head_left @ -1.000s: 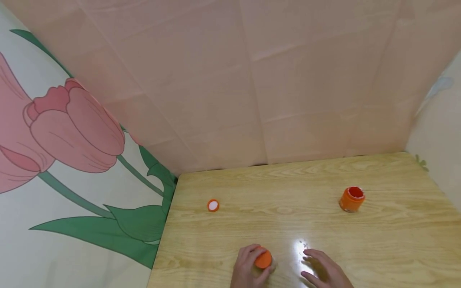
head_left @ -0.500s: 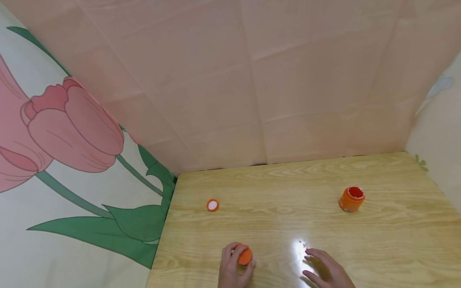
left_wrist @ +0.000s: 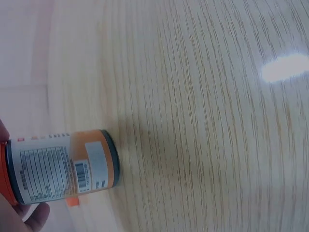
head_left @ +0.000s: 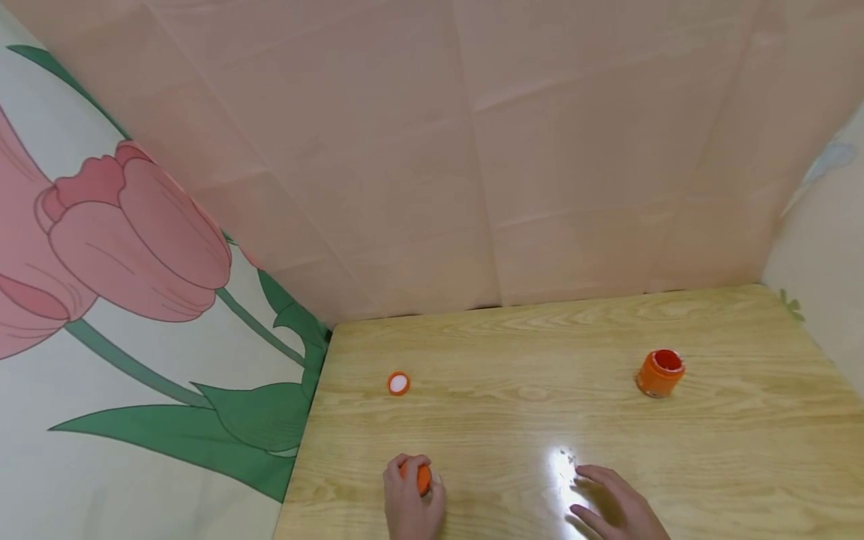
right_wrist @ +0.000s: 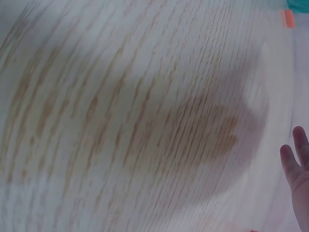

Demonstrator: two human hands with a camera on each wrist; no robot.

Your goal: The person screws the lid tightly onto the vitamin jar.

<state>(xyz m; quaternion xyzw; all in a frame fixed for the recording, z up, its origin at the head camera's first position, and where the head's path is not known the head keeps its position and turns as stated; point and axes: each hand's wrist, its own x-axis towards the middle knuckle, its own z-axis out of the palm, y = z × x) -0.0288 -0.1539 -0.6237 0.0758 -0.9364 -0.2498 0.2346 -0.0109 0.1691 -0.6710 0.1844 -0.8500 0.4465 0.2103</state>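
Note:
My left hand (head_left: 414,499) grips a jar by its orange lid (head_left: 424,480), near the table's front edge. In the left wrist view the jar (left_wrist: 63,166) shows a white printed label with a barcode, an orange band and a dark base. Whether that base touches the table I cannot tell. To the right, my right hand (head_left: 621,506) hovers over the table, fingers spread and thumb apart, holding nothing. Its fingers (right_wrist: 291,166) appear at the right edge of the right wrist view. An orange jar (head_left: 658,377) without a lid, red inside, stands farther back.
A loose orange lid (head_left: 399,384) lies with its white inner side up at the back left of the wood-grain table (head_left: 513,375). Beige cloth (head_left: 540,187) hangs behind the table, and a tulip-patterned panel (head_left: 169,337) borders the left side.
My left hand has carried the lidded jar leftward, and its lid now looks more tilted. The right hand has hardly moved. The open jar and loose lid stay put.

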